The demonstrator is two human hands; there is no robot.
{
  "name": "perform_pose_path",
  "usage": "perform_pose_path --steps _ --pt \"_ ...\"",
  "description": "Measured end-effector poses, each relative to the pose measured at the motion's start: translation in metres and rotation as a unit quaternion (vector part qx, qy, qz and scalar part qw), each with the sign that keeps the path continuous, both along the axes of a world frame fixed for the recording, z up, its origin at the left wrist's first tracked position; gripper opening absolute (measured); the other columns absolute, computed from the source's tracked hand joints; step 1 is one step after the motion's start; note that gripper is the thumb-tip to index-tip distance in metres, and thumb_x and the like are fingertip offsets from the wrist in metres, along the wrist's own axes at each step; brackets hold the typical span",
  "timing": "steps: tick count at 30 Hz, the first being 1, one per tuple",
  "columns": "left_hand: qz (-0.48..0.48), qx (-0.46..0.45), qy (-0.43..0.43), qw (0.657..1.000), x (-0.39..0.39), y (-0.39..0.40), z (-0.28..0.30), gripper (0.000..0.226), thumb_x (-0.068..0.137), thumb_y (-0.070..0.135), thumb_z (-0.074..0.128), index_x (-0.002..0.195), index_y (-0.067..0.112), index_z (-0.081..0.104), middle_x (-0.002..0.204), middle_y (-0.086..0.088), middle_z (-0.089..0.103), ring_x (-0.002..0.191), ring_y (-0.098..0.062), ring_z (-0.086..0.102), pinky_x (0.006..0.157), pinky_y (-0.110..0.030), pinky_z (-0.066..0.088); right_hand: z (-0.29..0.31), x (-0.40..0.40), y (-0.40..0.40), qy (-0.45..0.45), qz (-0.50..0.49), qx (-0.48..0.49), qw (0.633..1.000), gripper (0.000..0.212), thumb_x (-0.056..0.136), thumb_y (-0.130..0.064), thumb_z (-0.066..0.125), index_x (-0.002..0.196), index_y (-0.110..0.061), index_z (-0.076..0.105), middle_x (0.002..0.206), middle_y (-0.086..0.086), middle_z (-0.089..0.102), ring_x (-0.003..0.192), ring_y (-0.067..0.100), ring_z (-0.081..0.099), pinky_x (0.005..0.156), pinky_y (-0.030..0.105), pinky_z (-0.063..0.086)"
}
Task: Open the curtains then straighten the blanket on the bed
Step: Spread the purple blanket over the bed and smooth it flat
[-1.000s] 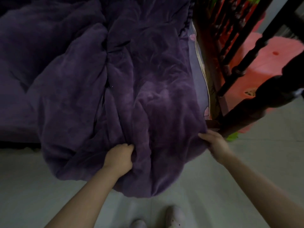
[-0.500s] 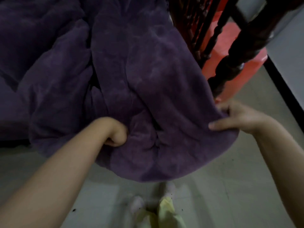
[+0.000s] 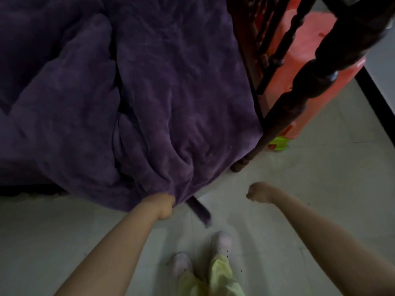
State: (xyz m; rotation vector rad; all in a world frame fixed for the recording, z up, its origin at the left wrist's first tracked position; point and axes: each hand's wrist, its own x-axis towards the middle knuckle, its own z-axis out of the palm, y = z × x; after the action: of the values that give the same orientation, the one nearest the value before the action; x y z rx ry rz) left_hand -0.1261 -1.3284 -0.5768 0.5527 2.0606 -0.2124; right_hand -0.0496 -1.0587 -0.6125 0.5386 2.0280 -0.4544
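1. The blanket (image 3: 171,92) is a thick, plush purple fleece, rumpled into soft folds; it covers the bed and hangs over the near edge toward the floor.
2. The left hand (image 3: 163,207) grips a gathered bunch of the blanket's lower hem, fingers curled tight round the cloth; a narrow strip of it dangles just beside the fist.
3. The right hand (image 3: 257,192) is apart from the blanket, over the floor, fingers curled into a loose fist and holding nothing.
4. A dark, turned wooden bed frame (image 3: 303,82) with knobbed spindles stands at the blanket's right edge.
5. Behind it sits a smooth red plastic stool (image 3: 310,43).
6. The floor (image 3: 320,167) is pale, glossy tile.
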Motion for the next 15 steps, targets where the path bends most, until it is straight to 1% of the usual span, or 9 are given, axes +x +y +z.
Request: perform_pose_path --steps 1,2,3,5,7,8,9,11,15 --pt "0.012 0.000 0.012 1.000 -0.005 -0.001 0.002 0.031 0.089 0.016 0.043 0.117 0.011 0.054 0.131 -0.013 0.054 0.117 -0.028 0.052 0.094 -0.030 0.042 -0.001 -0.013 0.001 0.099 -0.005 0.009 0.995 0.034 0.093 -0.025 0.045 0.115 0.000 0.053 0.121 0.020 0.057 0.106 0.031 0.057 0.087 0.032 0.042" --pt "0.015 0.006 0.029 0.999 -0.012 -0.002 0.000 0.031 0.089 0.018 0.043 0.118 0.012 0.053 0.131 -0.013 0.053 0.117 -0.028 0.052 0.094 -0.031 0.042 0.000 -0.027 0.003 0.181 -0.048 0.008 0.982 0.037 0.091 -0.025 0.050 0.118 0.001 0.051 0.122 0.020 0.058 0.111 0.034 0.055 0.089 0.033 0.041" --pt "0.024 0.008 0.043 0.999 -0.018 -0.002 0.004 0.033 0.089 0.020 0.044 0.119 0.012 0.052 0.131 -0.014 0.052 0.118 -0.029 0.052 0.095 -0.032 0.043 0.001 -0.041 0.006 0.254 -0.095 0.011 0.962 0.041 0.088 -0.026 0.056 0.119 0.001 0.049 0.121 0.022 0.059 0.110 0.037 0.055 0.089 0.037 0.042" --pt "0.050 0.011 0.079 0.996 -0.031 0.001 0.005 0.036 0.089 0.023 0.043 0.123 0.012 0.048 0.131 -0.013 0.049 0.119 -0.031 0.050 0.097 -0.035 0.043 -0.001 -0.066 0.016 0.340 -0.183 0.056 0.921 0.057 0.081 -0.029 0.065 0.122 0.003 0.043 0.121 0.029 0.055 0.110 0.043 0.053 0.090 0.044 0.043" --pt "0.091 0.025 0.126 0.988 -0.047 0.005 0.002 0.040 0.088 0.025 0.045 0.126 0.013 0.044 0.131 -0.012 0.047 0.120 -0.031 0.047 0.098 -0.038 0.044 -0.003 -0.093 0.028 0.387 -0.247 0.090 0.884 0.073 0.077 -0.033 0.070 0.129 0.004 0.035 0.126 0.032 0.047 0.116 0.046 0.046 0.095 0.046 0.039" --pt "0.108 0.033 0.149 0.982 -0.055 0.008 0.001 0.041 0.088 0.026 0.046 0.127 0.013 0.043 0.131 -0.011 0.047 0.120 -0.030 0.046 0.097 -0.040 0.044 -0.004 -0.107 0.033 0.392 -0.268 0.093 0.875 0.078 0.076 -0.035 0.070 0.132 0.005 0.032 0.129 0.033 0.044 0.119 0.046 0.044 0.099 0.046 0.037" --pt "0.122 0.042 0.172 0.977 -0.059 0.011 0.000 0.041 0.088 0.026 0.047 0.127 0.014 0.041 0.130 -0.010 0.046 0.120 -0.029 0.045 0.094 -0.040 0.045 -0.007 -0.115 0.037 0.377 -0.286 0.091 0.876 0.082 0.076 -0.039 0.069 0.133 0.005 0.029 0.131 0.032 0.043 0.121 0.046 0.042 0.101 0.046 0.036" --pt "0.150 0.061 0.219 0.962 -0.070 0.021 -0.004 0.042 0.088 0.026 0.049 0.127 0.016 0.040 0.127 -0.009 0.047 0.117 -0.027 0.044 0.088 -0.039 0.046 -0.014 -0.129 0.041 0.329 -0.305 0.098 0.888 0.086 0.076 -0.046 0.066 0.134 0.004 0.027 0.133 0.031 0.042 0.122 0.045 0.041 0.101 0.046 0.036" --pt "0.183 0.064 0.284 0.939 -0.075 0.041 -0.011 0.043 0.086 0.027 0.053 0.125 0.016 0.040 0.119 -0.011 0.049 0.112 -0.027 0.046 0.082 -0.036 0.048 -0.023 -0.139 0.034 0.306 -0.291 0.153 0.893 0.079 0.079 -0.047 0.062 0.127 0.007 0.030 0.131 0.031 0.038 0.120 0.046 0.040 0.097 0.049 0.039"
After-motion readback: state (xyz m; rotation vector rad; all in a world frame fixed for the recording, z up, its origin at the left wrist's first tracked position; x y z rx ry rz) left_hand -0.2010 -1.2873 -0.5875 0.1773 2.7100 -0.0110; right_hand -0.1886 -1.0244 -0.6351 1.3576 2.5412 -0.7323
